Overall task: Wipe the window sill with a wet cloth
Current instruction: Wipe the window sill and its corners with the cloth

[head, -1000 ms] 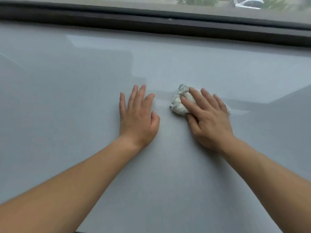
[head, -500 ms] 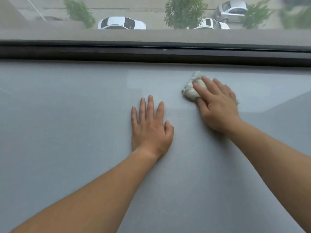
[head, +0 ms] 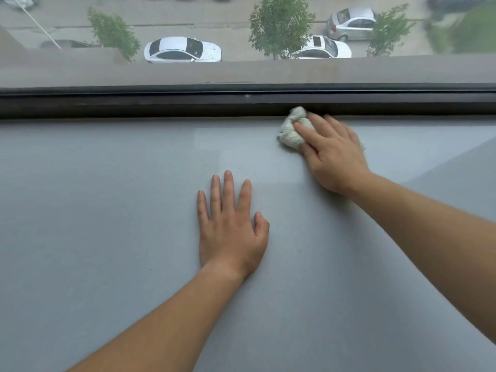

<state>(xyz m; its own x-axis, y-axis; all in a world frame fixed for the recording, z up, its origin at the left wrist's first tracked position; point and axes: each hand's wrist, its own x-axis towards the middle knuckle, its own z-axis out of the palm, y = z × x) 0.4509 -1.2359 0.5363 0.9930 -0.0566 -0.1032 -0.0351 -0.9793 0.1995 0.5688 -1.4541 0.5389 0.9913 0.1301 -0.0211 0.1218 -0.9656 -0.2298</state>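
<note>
- The bunched pale cloth (head: 290, 131) is found at the far edge of the grey window sill (head: 107, 210), touching the dark window frame (head: 134, 106).
- It is pressed down by the right hand (head: 335, 154); no grip is closed round it, the fingers being laid nearly straight on top.
- The left hand (head: 230, 232) is laid flat on the sill, its grip apart, nothing held, well apart from the cloth.

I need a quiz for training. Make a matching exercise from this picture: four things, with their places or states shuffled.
1 left hand
2 right hand
3 cloth
4 window frame

A dark strip along the far edge of the sill
B flat on the bare sill
C bunched up by the frame
D pressing on the cloth

Pairs: 1-B, 2-D, 3-C, 4-A
</note>
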